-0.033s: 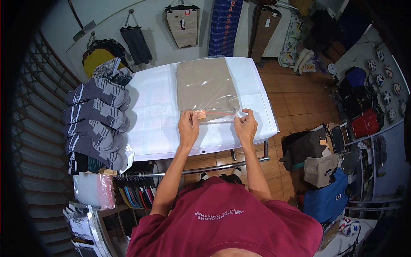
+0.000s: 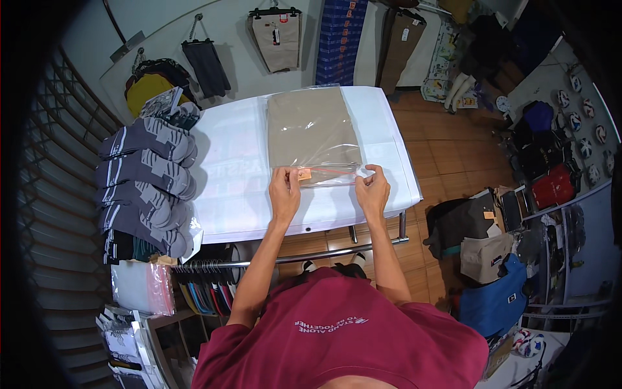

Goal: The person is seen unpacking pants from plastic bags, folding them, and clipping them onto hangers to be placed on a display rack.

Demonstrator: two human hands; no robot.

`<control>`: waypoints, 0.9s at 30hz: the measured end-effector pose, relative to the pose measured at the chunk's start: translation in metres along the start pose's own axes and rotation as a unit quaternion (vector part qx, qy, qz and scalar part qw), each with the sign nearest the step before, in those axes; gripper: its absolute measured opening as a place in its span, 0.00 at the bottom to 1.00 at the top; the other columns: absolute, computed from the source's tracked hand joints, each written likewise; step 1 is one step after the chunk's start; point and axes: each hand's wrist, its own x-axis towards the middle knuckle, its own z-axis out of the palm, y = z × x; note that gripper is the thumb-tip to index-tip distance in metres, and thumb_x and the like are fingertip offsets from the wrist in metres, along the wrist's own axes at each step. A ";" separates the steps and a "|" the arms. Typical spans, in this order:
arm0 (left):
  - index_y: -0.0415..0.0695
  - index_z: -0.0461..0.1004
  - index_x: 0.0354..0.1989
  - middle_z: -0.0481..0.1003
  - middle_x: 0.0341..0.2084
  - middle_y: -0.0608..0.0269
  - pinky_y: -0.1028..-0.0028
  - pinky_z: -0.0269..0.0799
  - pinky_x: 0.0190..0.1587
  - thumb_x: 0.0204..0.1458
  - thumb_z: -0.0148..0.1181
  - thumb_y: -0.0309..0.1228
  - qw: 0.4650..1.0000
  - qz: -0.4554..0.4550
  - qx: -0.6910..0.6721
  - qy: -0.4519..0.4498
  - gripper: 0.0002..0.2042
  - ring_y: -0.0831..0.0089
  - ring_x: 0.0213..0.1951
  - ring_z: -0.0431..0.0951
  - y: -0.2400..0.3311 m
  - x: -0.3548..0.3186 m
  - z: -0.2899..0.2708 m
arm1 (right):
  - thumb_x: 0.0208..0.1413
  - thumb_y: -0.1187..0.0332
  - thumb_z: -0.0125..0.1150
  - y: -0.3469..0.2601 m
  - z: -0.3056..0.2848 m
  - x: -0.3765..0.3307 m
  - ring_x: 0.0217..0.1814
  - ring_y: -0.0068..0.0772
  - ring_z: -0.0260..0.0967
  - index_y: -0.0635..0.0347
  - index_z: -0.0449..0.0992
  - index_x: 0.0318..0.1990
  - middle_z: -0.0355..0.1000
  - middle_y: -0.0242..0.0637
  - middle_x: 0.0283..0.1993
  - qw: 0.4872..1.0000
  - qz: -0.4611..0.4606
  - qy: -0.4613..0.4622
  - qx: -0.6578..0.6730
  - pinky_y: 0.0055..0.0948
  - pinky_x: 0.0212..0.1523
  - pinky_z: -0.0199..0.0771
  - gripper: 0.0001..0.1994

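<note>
A folded tan garment lies flat inside a clear plastic bag on the white-covered table. The bag's near edge, with a red-orange strip along it, runs between my two hands. My left hand pinches the edge's left end, beside a small orange tag. At the right end, my right hand grips the same edge between thumb and fingers.
Stacked grey socks occupy the table's left end. Below its front edge runs a metal rail with hangers. Bags and folded clothes, among them a blue one, stand at the right. Trousers hang on the far wall.
</note>
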 end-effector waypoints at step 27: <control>0.42 0.64 0.51 0.66 0.49 0.55 0.59 0.57 0.52 0.39 0.71 0.37 0.965 -0.015 0.255 0.053 0.31 0.57 0.53 0.63 0.026 -0.045 -0.027 | 0.44 0.65 0.69 -0.053 0.026 -0.017 0.61 0.36 0.60 0.45 0.81 0.37 0.68 0.30 0.55 0.870 -0.441 -0.154 -0.160 0.64 0.62 0.42 0.10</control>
